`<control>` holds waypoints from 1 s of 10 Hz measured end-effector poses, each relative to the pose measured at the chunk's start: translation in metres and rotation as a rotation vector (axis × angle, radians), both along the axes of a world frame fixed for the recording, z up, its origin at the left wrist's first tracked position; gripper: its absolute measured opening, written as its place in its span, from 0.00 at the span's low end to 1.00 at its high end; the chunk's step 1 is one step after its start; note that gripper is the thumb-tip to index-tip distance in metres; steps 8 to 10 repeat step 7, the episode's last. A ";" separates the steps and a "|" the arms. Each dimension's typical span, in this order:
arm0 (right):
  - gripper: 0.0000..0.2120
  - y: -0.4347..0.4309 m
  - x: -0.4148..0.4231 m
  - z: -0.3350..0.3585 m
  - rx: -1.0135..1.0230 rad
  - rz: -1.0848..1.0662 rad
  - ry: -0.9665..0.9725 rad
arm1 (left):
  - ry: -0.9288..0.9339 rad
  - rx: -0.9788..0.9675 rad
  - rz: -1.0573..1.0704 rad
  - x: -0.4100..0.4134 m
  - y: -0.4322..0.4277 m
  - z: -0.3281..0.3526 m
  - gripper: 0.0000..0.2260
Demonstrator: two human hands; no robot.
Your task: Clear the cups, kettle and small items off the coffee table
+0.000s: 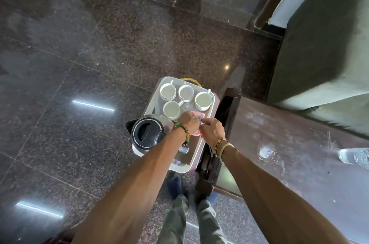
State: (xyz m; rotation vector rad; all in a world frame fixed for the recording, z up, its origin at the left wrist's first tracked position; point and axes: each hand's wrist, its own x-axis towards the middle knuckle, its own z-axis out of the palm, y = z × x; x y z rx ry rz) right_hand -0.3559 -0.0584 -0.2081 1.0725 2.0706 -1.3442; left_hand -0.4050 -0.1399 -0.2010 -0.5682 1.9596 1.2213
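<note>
Four white cups (168, 91) stand upright and close together at the far end of a white tray (179, 168). This is probably so that they do not slide and so that room is left for the kettle (147, 133), which stands at the near left corner. The tray is to the left of the table (299, 123), over the dark polished floor.

The left hand (189, 121) and the right hand (211, 129) meet above the middle of the tray. Both have curled fingers and pinch a small blue packet (198, 118); it may be a sachet, but it is too small to be sure. Under it lies something flat and pink (200, 113).

The cups look like smooth glazed ceramic, round, with small handles. The kettle has a black round lid and a pale body. The tray looks like plastic, with rounded corners and a raised rim. On the glossy brown table, a clear glass (267, 152) and a bottle (355, 157) are not yet cleared.
</note>
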 end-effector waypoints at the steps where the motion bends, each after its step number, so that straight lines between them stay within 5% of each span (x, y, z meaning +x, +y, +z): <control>1: 0.13 0.000 -0.002 -0.010 0.004 0.008 -0.022 | -0.002 0.013 -0.112 -0.003 -0.001 -0.002 0.15; 5: 0.17 0.010 0.000 0.003 -0.015 0.001 -0.009 | -0.097 0.088 -0.161 -0.006 -0.008 0.035 0.16; 7: 0.08 0.019 0.010 0.037 -0.010 -0.019 0.067 | 0.131 -0.214 -0.334 -0.007 -0.019 0.054 0.09; 10: 0.08 0.019 0.010 0.037 -0.010 -0.019 0.067 | 0.131 -0.214 -0.334 -0.007 -0.019 0.054 0.09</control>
